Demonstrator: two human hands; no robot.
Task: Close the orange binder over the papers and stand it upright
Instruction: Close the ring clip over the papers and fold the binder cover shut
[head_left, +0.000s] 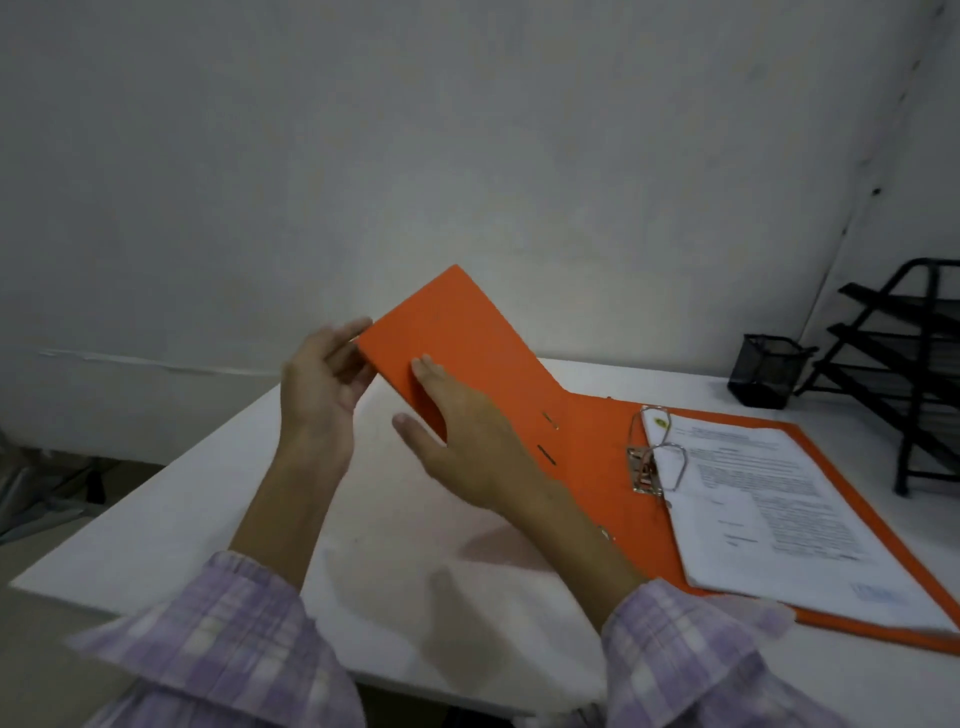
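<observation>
An orange binder (587, 441) lies open on the white table (218, 509). Its right half is flat and carries a stack of printed papers (779, 509) on the metal ring mechanism (654, 457). Its left cover (457, 332) is lifted off the table and tilts up to the left. My left hand (327, 384) holds the raised cover's far left edge. My right hand (467, 441) grips the cover's near edge, fingers on its inner face and thumb beneath.
A black mesh pen cup (769, 369) stands at the back right. Beside it, a black wire paper tray rack (909, 364) fills the right corner. A grey wall (467, 156) runs behind the table. The table's left edge drops to the floor.
</observation>
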